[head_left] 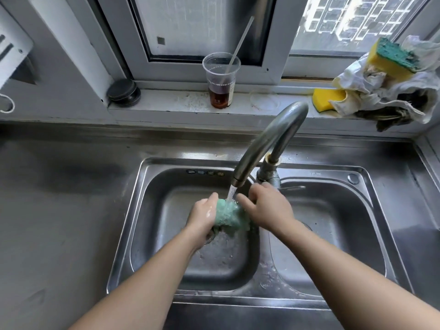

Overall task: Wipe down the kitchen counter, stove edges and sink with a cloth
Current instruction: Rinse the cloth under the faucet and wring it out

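— Where's open room?
— The steel counter (59, 210) at left frame.
— What blocks?
— The faucet (269, 141) arches over the left basin (147, 234); cup (221, 79) and sponges (390, 58) crowd the windowsill (181, 101) above.

The left hand (204, 216) hides its own fingers behind the green cloth (229, 216); beneath it, the drain is mostly covered.

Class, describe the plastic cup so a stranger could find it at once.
Start at the window sill behind the sink. Left of the faucet stands a clear plastic cup. Unlike the neighbouring round dark tin, it holds brown liquid and a straw.
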